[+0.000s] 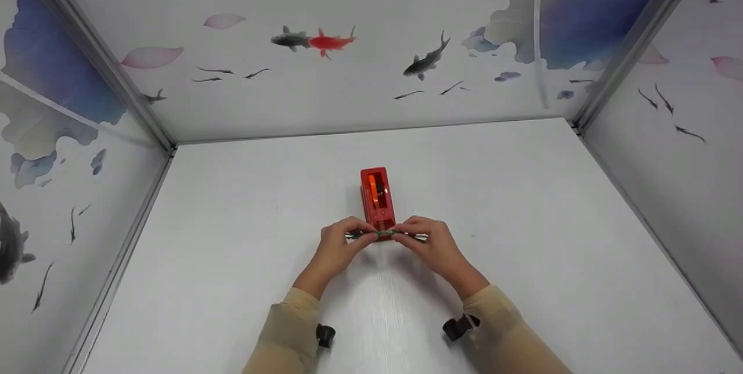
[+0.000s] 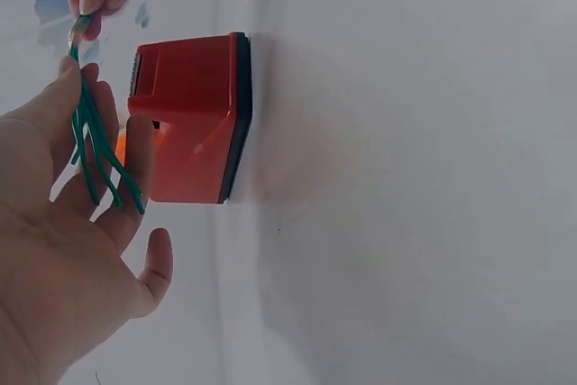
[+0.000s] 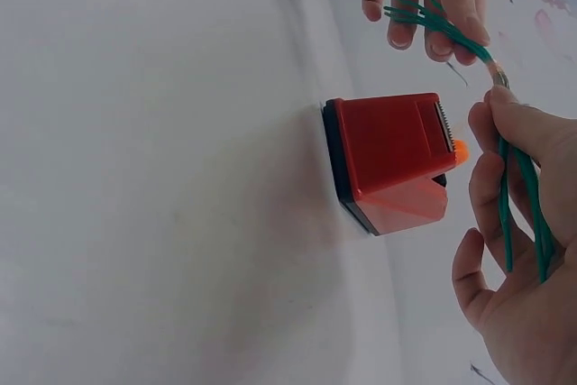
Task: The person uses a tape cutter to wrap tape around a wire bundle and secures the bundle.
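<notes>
A bundle of thin green wires stretches between both hands, with a band of clear tape around its middle. My left hand pinches the bundle between thumb and fingertips just left of the tape. On the other side, my right hand pinches it in the same way. Loose wire ends fan out across each palm in the wrist views. Directly beyond the hands, a red tape dispenser stands on the table, its serrated cutter facing them; an orange wheel shows inside it.
The white table is enclosed by panels printed with fish and petals. Grey metal posts mark the corners. Small black cameras sit on the inner side of both beige sleeves.
</notes>
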`<state>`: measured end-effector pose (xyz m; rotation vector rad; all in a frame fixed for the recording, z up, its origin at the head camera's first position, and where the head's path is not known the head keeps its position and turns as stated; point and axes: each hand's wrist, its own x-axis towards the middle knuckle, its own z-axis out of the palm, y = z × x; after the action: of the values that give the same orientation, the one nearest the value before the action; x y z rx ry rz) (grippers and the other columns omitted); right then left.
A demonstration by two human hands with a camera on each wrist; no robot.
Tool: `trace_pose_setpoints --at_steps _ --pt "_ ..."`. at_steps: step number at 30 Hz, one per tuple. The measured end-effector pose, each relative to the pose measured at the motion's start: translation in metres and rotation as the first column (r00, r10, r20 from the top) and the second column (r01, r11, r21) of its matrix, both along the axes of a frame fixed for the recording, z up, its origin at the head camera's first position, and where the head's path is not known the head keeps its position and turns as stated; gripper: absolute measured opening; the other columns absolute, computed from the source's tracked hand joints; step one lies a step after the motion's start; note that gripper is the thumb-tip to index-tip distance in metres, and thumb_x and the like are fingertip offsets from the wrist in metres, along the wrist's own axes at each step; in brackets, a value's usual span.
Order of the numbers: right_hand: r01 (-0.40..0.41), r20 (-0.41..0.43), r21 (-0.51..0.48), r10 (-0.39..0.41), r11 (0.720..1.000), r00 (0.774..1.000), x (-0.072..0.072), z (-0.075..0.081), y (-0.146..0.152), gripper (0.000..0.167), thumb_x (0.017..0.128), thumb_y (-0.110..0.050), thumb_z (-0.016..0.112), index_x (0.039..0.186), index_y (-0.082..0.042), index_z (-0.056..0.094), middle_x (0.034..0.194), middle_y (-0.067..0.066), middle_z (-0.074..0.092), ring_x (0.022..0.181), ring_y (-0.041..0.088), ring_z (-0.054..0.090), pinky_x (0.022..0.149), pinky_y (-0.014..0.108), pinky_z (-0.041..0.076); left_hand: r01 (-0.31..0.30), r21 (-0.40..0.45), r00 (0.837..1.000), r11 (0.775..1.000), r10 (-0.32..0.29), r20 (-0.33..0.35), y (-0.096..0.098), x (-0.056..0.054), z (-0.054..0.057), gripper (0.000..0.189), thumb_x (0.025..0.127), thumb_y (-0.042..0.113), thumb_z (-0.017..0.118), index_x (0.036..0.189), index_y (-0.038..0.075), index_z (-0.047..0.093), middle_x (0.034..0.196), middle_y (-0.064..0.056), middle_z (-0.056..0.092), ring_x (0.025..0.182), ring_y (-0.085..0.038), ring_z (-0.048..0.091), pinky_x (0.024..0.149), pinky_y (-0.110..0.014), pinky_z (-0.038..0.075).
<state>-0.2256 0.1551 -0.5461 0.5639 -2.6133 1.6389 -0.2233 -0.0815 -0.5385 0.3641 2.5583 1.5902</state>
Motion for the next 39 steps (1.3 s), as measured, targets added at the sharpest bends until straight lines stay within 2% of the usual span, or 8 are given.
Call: trace_pose_setpoints --at_steps 3,11,18,22,26,33,39 --pt "0.007 -0.005 0.008 -0.007 1.0 1.0 0.0004 -0.0006 -0.0006 0.019 0.09 -0.021 0.08 0.108 -0.027 0.082 0.097 -0.008 0.075 0.09 0.014 0.065 0.082 0.027 0.058 0.004 0.018 0.999 1.0 -0.003 -0.036 -0.0008 0.0002 -0.0014 0.012 0.093 0.028 0.077 0.104 0.025 0.076 0.103 0.007 0.073 0.105 -0.015 0.065 0.097 -0.042 0.054" --pt "0.005 -0.019 0.025 -0.005 1.0 1.0 0.0013 0.0012 -0.0012 0.02 0.09 -0.023 0.08 0.109 -0.03 0.082 0.098 -0.01 0.075 0.091 0.014 0.065 0.083 0.029 0.059 0.011 0.029 0.999 1.0 -0.01 -0.044 -0.002 -0.0004 -0.0023 0.012 0.091 0.027 0.079 0.102 0.029 0.077 0.102 0.011 0.072 0.103 -0.013 0.065 0.099 -0.043 0.054" --pt "0.013 -0.009 0.022 -0.013 1.0 1.0 0.0021 0.0022 -0.0012 0.021 0.089 -0.02 0.081 0.108 -0.029 0.083 0.098 -0.009 0.076 0.092 0.015 0.066 0.083 0.027 0.059 0.018 0.036 0.998 0.999 -0.016 -0.065 -0.0014 -0.0019 -0.003 0.012 0.091 0.025 0.079 0.102 0.027 0.077 0.101 0.01 0.072 0.102 -0.013 0.067 0.098 -0.043 0.055" --pt "0.013 0.002 0.04 -0.013 0.999 1.0 0.0019 0.0034 -0.002 0.022 0.089 -0.02 0.081 0.108 -0.031 0.083 0.098 -0.01 0.076 0.092 0.014 0.066 0.084 0.03 0.059 0.007 0.02 0.998 1.0 -0.006 -0.063 -0.0016 -0.0014 -0.0022 0.012 0.09 0.024 0.08 0.1 0.029 0.078 0.099 0.012 0.072 0.102 -0.012 0.066 0.109 -0.049 0.041" --pt "0.003 -0.007 0.048 -0.002 0.999 1.0 0.0013 0.0036 -0.0021 0.022 0.089 -0.019 0.082 0.107 -0.032 0.083 0.098 -0.011 0.075 0.092 0.013 0.066 0.084 0.033 0.06 -0.006 -0.004 0.997 1.0 0.006 -0.071 -0.0015 -0.0002 -0.0018 0.012 0.089 0.024 0.081 0.099 0.031 0.077 0.098 0.015 0.072 0.1 -0.01 0.066 0.108 -0.052 0.028" --pt "-0.021 -0.109 0.072 0.028 0.997 0.994 -0.001 -0.0001 -0.0004 0.018 0.088 -0.019 0.083 0.104 -0.027 0.084 0.097 -0.011 0.077 0.091 0.011 0.07 0.082 0.032 0.059 -0.011 -0.055 0.985 0.998 0.002 -0.172 0.0001 0.0015 -0.0033 0.011 0.087 0.026 0.083 0.096 0.03 0.078 0.094 0.016 0.072 0.094 -0.007 0.068 0.104 -0.051 0.022" --pt "0.016 -0.129 0.113 -0.001 0.993 0.992 -0.0012 0.0004 -0.0009 0.022 0.086 -0.019 0.085 0.103 -0.032 0.084 0.097 -0.017 0.077 0.094 0.01 0.068 0.094 0.04 0.051 -0.043 -0.115 0.967 0.992 0.013 -0.253 0.0018 0.0032 -0.0023 0.011 0.087 0.028 0.082 0.095 0.032 0.078 0.095 0.017 0.071 0.096 -0.006 0.066 0.106 -0.052 0.023"
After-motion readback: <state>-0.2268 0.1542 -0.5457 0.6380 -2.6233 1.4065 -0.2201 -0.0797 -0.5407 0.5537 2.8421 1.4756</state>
